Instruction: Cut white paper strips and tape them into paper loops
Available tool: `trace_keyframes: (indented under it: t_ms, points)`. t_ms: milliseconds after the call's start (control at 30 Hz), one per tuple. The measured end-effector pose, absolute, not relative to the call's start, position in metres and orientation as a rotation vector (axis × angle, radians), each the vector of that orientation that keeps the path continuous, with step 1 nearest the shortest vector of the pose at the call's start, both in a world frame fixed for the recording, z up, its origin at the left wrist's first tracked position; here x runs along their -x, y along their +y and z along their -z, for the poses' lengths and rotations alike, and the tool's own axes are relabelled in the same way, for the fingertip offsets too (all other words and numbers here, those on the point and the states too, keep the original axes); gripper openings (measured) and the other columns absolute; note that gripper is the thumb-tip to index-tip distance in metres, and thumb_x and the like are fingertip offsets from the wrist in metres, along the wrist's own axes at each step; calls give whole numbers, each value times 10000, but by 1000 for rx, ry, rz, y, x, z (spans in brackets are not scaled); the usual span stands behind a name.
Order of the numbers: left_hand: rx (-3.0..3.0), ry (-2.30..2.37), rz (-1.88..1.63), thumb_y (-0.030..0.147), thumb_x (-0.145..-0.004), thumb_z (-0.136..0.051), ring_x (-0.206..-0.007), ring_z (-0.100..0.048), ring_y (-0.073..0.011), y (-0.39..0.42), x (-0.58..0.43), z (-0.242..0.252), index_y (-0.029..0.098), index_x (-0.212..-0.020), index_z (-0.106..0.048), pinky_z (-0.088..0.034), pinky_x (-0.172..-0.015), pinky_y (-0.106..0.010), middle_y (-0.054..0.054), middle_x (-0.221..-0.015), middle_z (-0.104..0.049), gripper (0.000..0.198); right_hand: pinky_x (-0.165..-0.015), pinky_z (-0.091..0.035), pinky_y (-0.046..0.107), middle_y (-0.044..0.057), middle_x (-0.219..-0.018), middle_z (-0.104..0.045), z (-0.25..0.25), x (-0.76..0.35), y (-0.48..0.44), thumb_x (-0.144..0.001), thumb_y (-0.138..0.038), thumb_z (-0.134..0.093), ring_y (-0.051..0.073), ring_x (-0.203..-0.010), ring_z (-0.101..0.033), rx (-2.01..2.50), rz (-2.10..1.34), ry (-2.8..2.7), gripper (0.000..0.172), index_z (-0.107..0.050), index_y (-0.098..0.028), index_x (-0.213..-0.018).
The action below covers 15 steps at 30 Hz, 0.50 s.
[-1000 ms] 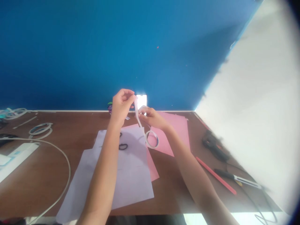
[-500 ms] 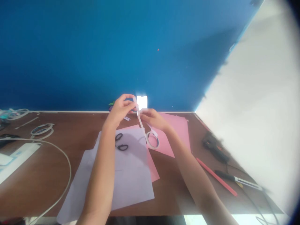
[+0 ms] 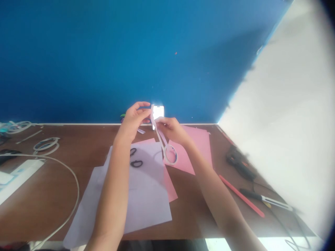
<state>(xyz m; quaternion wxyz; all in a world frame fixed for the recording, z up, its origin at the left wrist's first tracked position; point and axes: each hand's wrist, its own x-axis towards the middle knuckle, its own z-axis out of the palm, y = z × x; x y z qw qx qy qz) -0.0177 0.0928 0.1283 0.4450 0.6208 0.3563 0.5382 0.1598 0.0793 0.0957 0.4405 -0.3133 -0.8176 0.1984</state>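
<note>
Above the desk, my left hand [image 3: 134, 120] pinches the upper end of a thin whitish strip of tape [image 3: 153, 114] between thumb and fingers. The strip runs down to a white tape roll [image 3: 176, 155], which is below my hands, over the pink paper. My right hand [image 3: 172, 130] is closed on a pale lavender paper strip [image 3: 163, 138] beside the tape; its fingertips are partly hidden. Behind both hands a phone with a bright screen [image 3: 158, 112] stands against the blue wall. Black-handled scissors [image 3: 136, 164] lie on the lavender sheets [image 3: 149, 195], their blades hidden by my left forearm.
Pink paper [image 3: 200, 146] lies under and right of my right arm. Further right are a red-pink stick [image 3: 242, 196], a dark glue gun [image 3: 239, 164] and a black-handled tool [image 3: 267, 200]. At left are a white cable [image 3: 75, 177], rings of tape [image 3: 47, 144] and a power strip [image 3: 23, 177].
The upper end of the tape strip stands more upright in my left hand. My right hand has shifted slightly up, and the lavender strip under it shows more plainly.
</note>
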Motion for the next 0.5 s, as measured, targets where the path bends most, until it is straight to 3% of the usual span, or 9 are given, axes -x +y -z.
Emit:
trace_keyframes:
  t_ms: [267, 500]
  points:
    - [-1512, 915, -1319, 433, -769, -685, -768, -644, -149, 95, 19, -127, 216, -1039, -577, -515, -655, -262, -45, -913, -666, 363, -620, -368, 243, -9, -778, -619, -98, -160, 79, -932, -225, -400, 111, -655, -499, 789, -345, -1902, 223, -622, -198, -939]
    - [-1729, 980, -928, 581, -756, -643, -937, -649, -224, 86, 12, -126, 194, -952, -656, -513, -766, -314, -83, -976, -692, 434, -638, -397, 255, 22, -873, -602, -97, -161, 86, -904, -196, -455, 135, -781, -542, 786, -246, -1776, 167, -621, -210, -890]
